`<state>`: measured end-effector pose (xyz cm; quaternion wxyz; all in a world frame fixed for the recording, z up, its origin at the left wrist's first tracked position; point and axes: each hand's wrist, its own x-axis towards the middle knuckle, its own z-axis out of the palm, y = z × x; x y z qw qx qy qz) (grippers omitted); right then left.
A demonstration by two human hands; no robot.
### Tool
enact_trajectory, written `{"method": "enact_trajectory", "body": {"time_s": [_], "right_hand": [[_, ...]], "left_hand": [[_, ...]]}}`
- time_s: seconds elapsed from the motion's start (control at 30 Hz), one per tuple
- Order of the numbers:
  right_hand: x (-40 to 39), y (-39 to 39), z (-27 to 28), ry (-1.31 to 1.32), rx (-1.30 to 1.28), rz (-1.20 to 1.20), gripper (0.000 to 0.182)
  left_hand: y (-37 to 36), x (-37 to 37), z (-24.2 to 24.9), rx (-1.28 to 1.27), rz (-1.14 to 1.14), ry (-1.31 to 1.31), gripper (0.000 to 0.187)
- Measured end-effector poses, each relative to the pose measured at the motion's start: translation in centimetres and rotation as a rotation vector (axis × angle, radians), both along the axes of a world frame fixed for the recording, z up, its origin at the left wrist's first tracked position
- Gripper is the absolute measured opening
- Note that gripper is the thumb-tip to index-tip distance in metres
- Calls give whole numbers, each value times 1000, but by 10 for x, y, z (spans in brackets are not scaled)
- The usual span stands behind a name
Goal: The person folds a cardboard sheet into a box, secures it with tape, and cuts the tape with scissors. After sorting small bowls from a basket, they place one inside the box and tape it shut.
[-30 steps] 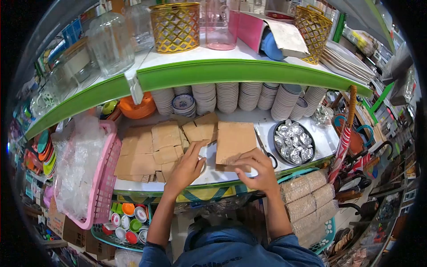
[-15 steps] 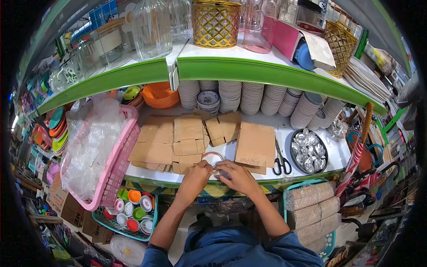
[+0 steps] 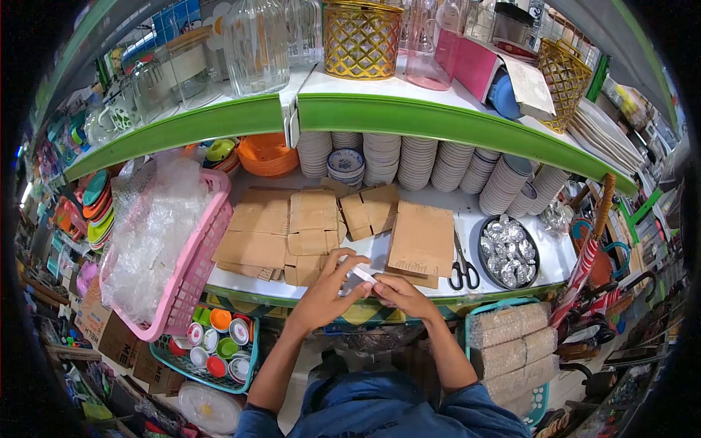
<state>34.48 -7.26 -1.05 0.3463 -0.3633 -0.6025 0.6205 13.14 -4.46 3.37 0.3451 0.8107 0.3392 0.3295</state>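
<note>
Over the front edge of the white shelf, my right hand (image 3: 403,296) pinches the near end of a small white object (image 3: 363,274), which looks like a roll of tape seen edge-on. My left hand (image 3: 326,294) is beside it with thumb and fingers spread around its far end; no firm grip shows there. Flattened brown cardboard pieces (image 3: 252,230) lie just beyond my left hand. Another cardboard stack (image 3: 421,237) is beyond my right hand, with black-handled scissors (image 3: 463,272) to its right.
A pink basket of bubble wrap (image 3: 193,270) leans at the left. A dark round tray (image 3: 508,252) of foil-like pieces sits right. Stacked bowls (image 3: 417,162) line the back under a green-edged shelf (image 3: 438,120). Below are a teal basket of colourful containers (image 3: 252,365) and bubble-wrapped bundles (image 3: 515,350).
Both hands were together around a ring-shaped roll at the shelf edge. Now the white object is tilted edge-on in my right hand, and my left hand has opened with its fingers lifted.
</note>
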Motion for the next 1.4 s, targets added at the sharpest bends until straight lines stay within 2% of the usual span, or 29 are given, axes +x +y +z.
{"method": "enact_trajectory", "body": {"time_s": [0.13, 0.2, 0.23, 0.3, 0.4, 0.43, 0.5, 0.63, 0.73, 0.8, 0.9, 0.97, 1.03, 1.13, 1.27, 1.3, 1.4], "right_hand": [[2, -6, -1, 117, 10, 46, 32], [2, -10, 8, 74, 1, -21, 33], [3, -9, 7, 75, -1, -24, 33], [6, -7, 2, 13, 74, -63, 35], [2, -4, -12, 47, 130, -159, 36], [1, -3, -19, 47, 128, -163, 36], [-1, 0, -29, -141, 318, -295, 35], [-9, 0, -34, -101, 367, -438, 35], [-10, 0, -27, -8, 291, -341, 33], [-14, -3, -16, 124, 115, -260, 34], [-8, 2, -27, 98, 41, -260, 33], [-5, 6, -40, 25, 51, -299, 33], [-7, 5, -37, -48, 58, -339, 33], [-10, 1, -31, -29, -17, -388, 31], [-7, 0, -25, 103, -44, -250, 28], [-7, 0, -22, 168, -64, -180, 27], [-10, -1, -23, 160, -24, -206, 24]], "left_hand": [[-9, 16, -11, -153, 117, -123, 44], [-6, 19, -15, -409, 43, -146, 44], [-2, 20, -25, -411, 41, -144, 44], [8, 23, -47, -503, 5, -361, 40], [14, 29, -62, -614, -11, -470, 38], [16, 31, -67, -616, -14, -468, 38], [18, 33, -73, -537, -24, -447, 37], [21, 37, -74, -430, -45, -259, 39], [25, 39, -71, -434, 0, -305, 40], [32, 39, -81, -538, -16, -439, 38], [42, 37, -97, -658, -75, -499, 36], [42, 36, -90, -740, -121, -510, 36], [40, 35, -84, -459, -82, -244, 35], [38, 40, -84, -534, -37, -373, 42], [39, 35, -83, -604, -45, -307, 37], [41, 35, -88, -667, -86, -374, 38], [44, 36, -96, -746, -172, -464, 43]]}}
